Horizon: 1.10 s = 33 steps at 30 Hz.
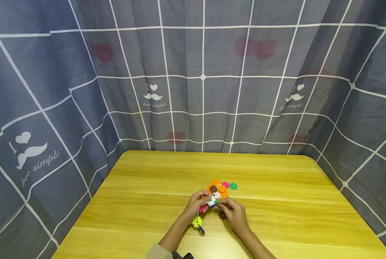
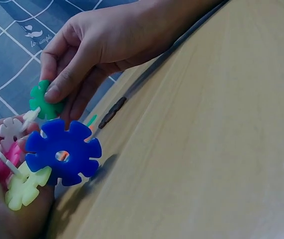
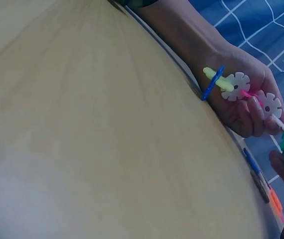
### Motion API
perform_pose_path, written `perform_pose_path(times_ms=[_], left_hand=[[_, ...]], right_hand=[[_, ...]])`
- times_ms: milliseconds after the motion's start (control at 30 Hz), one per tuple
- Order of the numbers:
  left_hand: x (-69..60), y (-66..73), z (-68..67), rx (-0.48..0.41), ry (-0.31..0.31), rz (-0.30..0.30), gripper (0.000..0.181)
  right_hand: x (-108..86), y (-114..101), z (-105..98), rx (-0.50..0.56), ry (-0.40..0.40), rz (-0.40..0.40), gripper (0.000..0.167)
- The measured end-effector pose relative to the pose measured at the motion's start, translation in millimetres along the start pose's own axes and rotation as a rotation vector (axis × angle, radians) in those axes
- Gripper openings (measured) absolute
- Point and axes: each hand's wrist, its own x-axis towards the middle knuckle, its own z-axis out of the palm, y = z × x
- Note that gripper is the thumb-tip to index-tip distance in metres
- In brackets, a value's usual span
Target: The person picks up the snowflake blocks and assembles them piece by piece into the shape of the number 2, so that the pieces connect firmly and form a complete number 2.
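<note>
- The grip of the right hand [image 1: 235, 214] pinches a green disc [image 2: 41, 99] between thumb and fingers, above the table [image 1: 141, 201].
- The grip of the left hand [image 1: 193, 208] holds a chain of joined notched discs; a white one touches the green disc.
- Toward the left wrist, the chain ends in a yellow disc [image 2: 27, 190] and a blue disc [image 2: 80, 149].
- A brown disc [image 1: 222, 215] lies on the table near the right hand.
- Orange discs [image 1: 222, 188] lie beyond both hands.
</note>
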Motion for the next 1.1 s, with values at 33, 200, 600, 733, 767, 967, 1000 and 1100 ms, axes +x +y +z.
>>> perform_pose_path(times_ms=[33, 200, 600, 733, 767, 967, 1000, 1100], left_hand=[[1.3, -2.7, -0.6, -0.003, 0.003, 0.004, 0.025], [7.8, -13.0, -2.1, 0.001, 0.014, 0.004, 0.025], [6.8, -17.5, -2.3, -0.050, 0.057, -0.036, 0.029], [5.2, -15.2, -0.7, -0.029, 0.060, -0.025, 0.036], [4.4, -12.9, -0.3, -0.010, 0.059, -0.030, 0.036], [-1.1, 2.4, 2.3, 0.056, 0.068, -0.056, 0.027], [-1.4, 3.2, 2.4, 0.050, 0.074, -0.054, 0.027], [-1.5, 5.1, 1.2, 0.039, 0.078, -0.057, 0.028]], right_hand=[[0.4, -0.2, 0.2, -0.001, 0.001, -0.006, 0.019], [2.1, 2.5, 2.0, -0.020, 0.011, -0.027, 0.019], [-8.4, 31.9, 5.7, -0.024, 0.089, 0.110, 0.015], [-8.1, 28.6, 3.3, -0.056, 0.122, 0.163, 0.011], [-7.9, 28.4, 3.0, -0.068, 0.123, 0.152, 0.011], [-12.2, 30.2, -8.4, -0.140, 0.034, 0.193, 0.017], [-13.8, 30.5, -12.8, -0.155, -0.008, 0.231, 0.021], [-19.0, 34.1, -25.9, -0.232, -0.165, 0.302, 0.033]])
